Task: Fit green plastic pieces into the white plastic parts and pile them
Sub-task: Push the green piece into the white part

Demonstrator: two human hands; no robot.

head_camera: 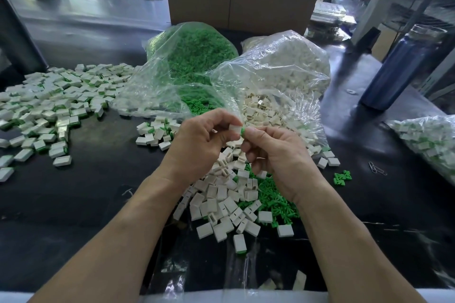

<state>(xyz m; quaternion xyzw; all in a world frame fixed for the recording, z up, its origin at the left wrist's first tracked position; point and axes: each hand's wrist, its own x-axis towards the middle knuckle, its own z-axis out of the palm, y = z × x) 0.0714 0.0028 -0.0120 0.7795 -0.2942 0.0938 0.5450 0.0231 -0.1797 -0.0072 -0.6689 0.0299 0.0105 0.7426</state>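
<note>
Over the middle of the dark table, my left hand (199, 141) pinches a white plastic part (234, 129). My right hand (273, 150) pinches a green plastic piece (242, 132) whose end meets the white part's right side. Below my hands lie loose white parts (221, 206) and loose green pieces (273, 200). A wide pile of fitted white-and-green parts (54, 103) spreads across the left of the table. A smaller cluster of fitted parts (155, 131) lies just left of my left hand.
Behind my hands lie an open clear bag of green pieces (194, 56) and a clear bag of white parts (283, 69). Another bag of parts (428, 140) sits at the right edge. A blue bottle (396, 66) stands far right; a cardboard box (241, 0) behind.
</note>
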